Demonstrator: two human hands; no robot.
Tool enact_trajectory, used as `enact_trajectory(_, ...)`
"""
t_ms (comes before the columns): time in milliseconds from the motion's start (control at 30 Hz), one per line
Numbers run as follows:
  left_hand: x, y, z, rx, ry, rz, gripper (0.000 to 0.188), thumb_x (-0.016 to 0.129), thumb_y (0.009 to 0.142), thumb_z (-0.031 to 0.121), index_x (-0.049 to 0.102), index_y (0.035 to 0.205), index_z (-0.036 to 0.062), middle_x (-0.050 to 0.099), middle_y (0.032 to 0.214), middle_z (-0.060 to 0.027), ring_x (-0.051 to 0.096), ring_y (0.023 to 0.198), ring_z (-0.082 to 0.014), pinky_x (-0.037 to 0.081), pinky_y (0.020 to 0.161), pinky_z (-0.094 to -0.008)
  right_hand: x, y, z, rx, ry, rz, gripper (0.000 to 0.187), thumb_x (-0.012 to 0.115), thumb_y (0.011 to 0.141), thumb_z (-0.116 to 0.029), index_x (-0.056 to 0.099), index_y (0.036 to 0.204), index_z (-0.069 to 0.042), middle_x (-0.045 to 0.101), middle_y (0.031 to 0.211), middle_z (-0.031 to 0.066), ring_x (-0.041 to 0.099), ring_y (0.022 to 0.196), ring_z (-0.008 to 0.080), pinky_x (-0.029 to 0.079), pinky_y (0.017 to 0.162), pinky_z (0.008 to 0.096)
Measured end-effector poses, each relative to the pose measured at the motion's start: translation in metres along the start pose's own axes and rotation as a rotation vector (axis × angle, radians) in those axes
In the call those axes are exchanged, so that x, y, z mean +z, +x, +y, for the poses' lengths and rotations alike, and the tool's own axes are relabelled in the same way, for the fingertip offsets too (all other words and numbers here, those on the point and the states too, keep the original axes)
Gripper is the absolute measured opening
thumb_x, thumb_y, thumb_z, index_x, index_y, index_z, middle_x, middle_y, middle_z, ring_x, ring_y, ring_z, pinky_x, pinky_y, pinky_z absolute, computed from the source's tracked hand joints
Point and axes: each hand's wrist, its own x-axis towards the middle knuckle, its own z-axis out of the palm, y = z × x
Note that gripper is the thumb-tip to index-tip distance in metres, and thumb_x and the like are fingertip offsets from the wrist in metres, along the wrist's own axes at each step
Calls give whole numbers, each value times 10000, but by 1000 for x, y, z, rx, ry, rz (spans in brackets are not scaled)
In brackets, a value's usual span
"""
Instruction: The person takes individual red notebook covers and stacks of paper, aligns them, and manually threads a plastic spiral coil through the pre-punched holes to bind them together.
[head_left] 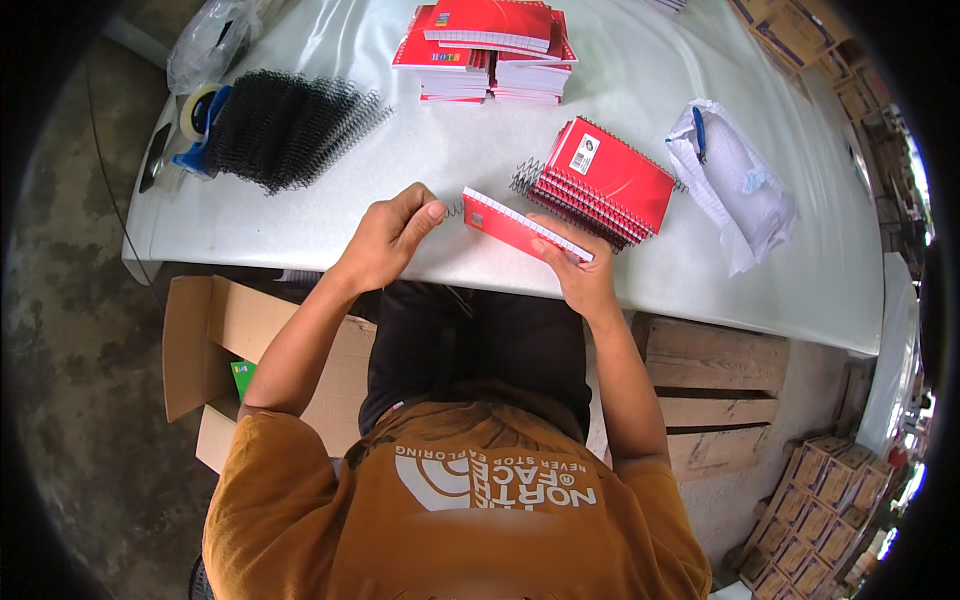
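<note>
My right hand [578, 262] grips a red notebook [508, 230] near the table's front edge, its punched white page edge facing up. Just left of it, my left hand [392, 238] is closed in a pinch on a thin wire spiral [454, 210], which reaches toward the notebook's left end. Whether the wire has entered the holes is too small to tell. Behind my right hand lies a pile of red spiral notebooks [622, 180], with loose coil ends sticking out at its sides. Farther back stand stacks of red notebooks [450, 55] with no coils visible.
A heap of black wire spirals [285, 130] lies at the table's left, beside a blue tape dispenser [196, 152] and a clear plastic bag [205, 45]. At right, a blue-handled tool [699, 130] rests on crumpled white sheeting [735, 195]. An open cardboard box [250, 310] stands below left.
</note>
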Motion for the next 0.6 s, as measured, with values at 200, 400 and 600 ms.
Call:
enact_trajectory(200,-1,16,-1,47,126,82,248,558,926,240,520,847,8,467,672,-12,397,640,-81,372,588,-249,2,-3,2,-46,-39,45,252,593,847,12,621,1097,27,665,1042,115,610,913,110,481,822,248)
enact_trajectory(400,-11,20,18,19,73,-23,234,601,898,212,531,848,-6,505,682,-19,427,642,-60,395,598,-243,3,-3,0,-68,-51,68,257,590,842,20,621,1097,25,668,1034,114,615,905,107,484,811,242)
enact_trajectory(600,-21,33,10,-106,-125,-201,199,644,862,227,564,877,44,549,722,-2,499,657,-103,421,642,-251,2,-3,2,-76,-48,24,256,592,842,15,629,1096,13,675,1012,99,605,830,95,483,757,233)
